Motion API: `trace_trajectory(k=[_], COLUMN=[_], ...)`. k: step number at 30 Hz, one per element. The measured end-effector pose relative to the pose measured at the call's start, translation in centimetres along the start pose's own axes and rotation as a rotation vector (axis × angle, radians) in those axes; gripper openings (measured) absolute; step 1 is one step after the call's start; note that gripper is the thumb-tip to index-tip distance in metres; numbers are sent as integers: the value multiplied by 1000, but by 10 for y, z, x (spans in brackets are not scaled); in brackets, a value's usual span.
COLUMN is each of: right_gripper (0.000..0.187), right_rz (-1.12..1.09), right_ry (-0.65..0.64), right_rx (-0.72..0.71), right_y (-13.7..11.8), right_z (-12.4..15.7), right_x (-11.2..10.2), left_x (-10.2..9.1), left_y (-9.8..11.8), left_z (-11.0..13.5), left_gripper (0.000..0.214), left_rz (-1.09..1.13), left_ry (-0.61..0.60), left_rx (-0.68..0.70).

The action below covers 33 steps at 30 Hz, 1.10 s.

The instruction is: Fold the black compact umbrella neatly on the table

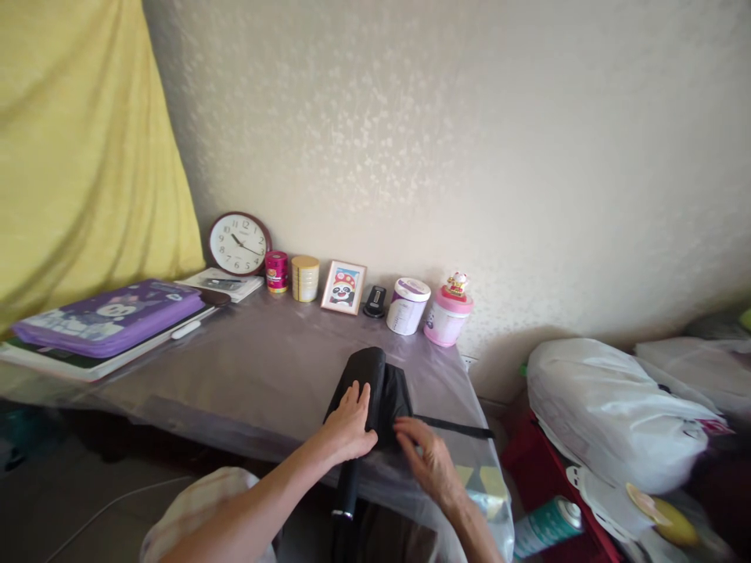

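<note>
A black folded umbrella [367, 371] lies on the table near its front edge, its cloth partly loose on the right side. Its dark handle [347, 489] juts out past the table edge toward me. A black strap [454, 427] stretches from the umbrella to the right across the tabletop. Flat on top of the cloth rests my left hand [352, 426], fingers stretched out and pressing down. At the loose right edge of the cloth, the curled fingers of my right hand [425, 453] pinch the fabric; the exact fingertip contact is partly hidden.
Along the wall stand a clock [239, 244], a pink can [276, 272], a ribbed tin [305, 279], a picture frame [343, 288] and two tubs [407, 306]. A purple case [109, 317] lies left. To the right, a white bag [610, 407] and a spray can [548, 528] stand beside the table.
</note>
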State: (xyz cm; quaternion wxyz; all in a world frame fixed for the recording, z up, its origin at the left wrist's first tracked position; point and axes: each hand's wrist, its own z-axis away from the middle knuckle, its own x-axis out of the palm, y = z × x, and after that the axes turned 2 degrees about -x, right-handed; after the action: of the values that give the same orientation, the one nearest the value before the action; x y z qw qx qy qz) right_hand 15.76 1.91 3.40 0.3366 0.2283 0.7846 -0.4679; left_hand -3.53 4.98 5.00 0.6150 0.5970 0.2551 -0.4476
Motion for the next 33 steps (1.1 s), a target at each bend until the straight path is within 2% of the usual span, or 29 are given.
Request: trace_trajectory(k=[2, 4, 7, 11, 17, 22, 29, 33], right_gripper=[23, 23, 24, 29, 23, 34, 36, 32], right_rz=[20, 5, -60, -191, -329, -404, -500, -630], right_ry=[132, 172, 149, 83, 7, -65, 8, 44], right_rx=[222, 391, 492, 609, 704, 770, 739, 709], right_y=[17, 32, 43, 43, 45, 49, 50, 49], right_z=[-9, -17, -27, -35, -49, -59, -64, -62], right_x=[-4, -4, 0, 4, 2, 1, 1, 2], left_x=[-1, -2, -5, -5, -3, -5, -10, -10], left_y=[1, 2, 3, 3, 1, 0, -1, -3], left_z=[1, 2, 3, 3, 1, 2, 4, 2], left_gripper=[88, 88, 88, 88, 87, 87, 87, 87], left_rz=[-2, -5, -9, -15, -11, 9, 41, 49], left_ry=[2, -2, -10, -9, -13, -26, -47, -49], left_rx=[0, -2, -3, -1, 2, 0, -16, -18])
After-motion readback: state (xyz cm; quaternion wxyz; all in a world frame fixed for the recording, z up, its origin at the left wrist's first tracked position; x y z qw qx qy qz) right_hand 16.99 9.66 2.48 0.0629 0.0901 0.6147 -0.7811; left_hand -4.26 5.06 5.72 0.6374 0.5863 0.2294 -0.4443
